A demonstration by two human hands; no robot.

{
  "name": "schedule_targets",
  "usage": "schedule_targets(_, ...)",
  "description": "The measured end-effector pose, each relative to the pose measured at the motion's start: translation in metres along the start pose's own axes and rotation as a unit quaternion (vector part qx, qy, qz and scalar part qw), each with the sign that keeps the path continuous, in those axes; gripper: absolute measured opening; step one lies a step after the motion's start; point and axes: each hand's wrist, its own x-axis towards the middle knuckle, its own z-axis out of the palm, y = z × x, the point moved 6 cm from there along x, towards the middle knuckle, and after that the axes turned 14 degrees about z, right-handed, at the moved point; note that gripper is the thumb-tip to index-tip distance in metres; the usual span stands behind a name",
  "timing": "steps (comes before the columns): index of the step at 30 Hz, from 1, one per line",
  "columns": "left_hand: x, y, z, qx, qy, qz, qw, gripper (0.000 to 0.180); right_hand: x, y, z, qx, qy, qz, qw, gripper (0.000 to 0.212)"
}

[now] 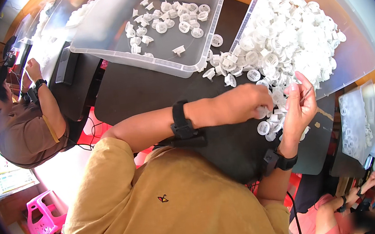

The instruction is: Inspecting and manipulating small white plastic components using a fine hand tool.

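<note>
My left hand is closed over the near edge of a heap of small white plastic parts, fingertips curled on a white round plastic part. Close beside it, my right hand is raised with thumb and fingers pinched round a thin dark tool; its exact kind is too small to make out. The heap of white parts, round caps with a small block on top, spills from a tipped clear bin onto the dark table. Several loose parts lie under and between both hands.
A clear plastic bin at the far left holds scattered white parts. On the left a person sits at another table with clear bins; on the right another person works near a bin of white parts. A pink stool stands at the lower left.
</note>
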Motion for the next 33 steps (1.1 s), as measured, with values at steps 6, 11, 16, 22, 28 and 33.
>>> schedule_targets(6, -0.004, -0.012, -0.051, -0.330, 0.225, -0.142, 0.906, 0.025, -0.006, 0.005, 0.025, -0.022, -0.141, 0.060, 0.988, 0.024)
schedule_targets(11, -0.014, -0.024, -0.047, -0.382, 0.283, -0.146, 0.868, 0.024, -0.012, 0.006, 0.042, 0.031, -0.203, 0.125, 0.971, 0.024)
schedule_targets(16, -0.017, -0.026, -0.044, -0.370, 0.269, -0.134, 0.879, 0.023, -0.010, 0.006, 0.040, 0.114, -0.246, 0.117, 0.955, 0.027)
schedule_targets(22, -0.020, -0.027, -0.044, -0.382, 0.264, -0.147, 0.874, 0.021, -0.010, 0.015, 0.040, 0.054, -0.230, 0.141, 0.962, 0.026)
schedule_targets(28, -0.022, -0.030, -0.038, -0.381, 0.239, -0.183, 0.874, 0.019, -0.010, 0.013, 0.042, 0.068, -0.203, 0.150, 0.965, 0.019)
schedule_targets(33, -0.022, -0.030, -0.038, -0.404, 0.223, -0.185, 0.867, 0.024, -0.012, 0.011, 0.043, 0.068, -0.174, 0.148, 0.971, 0.018)
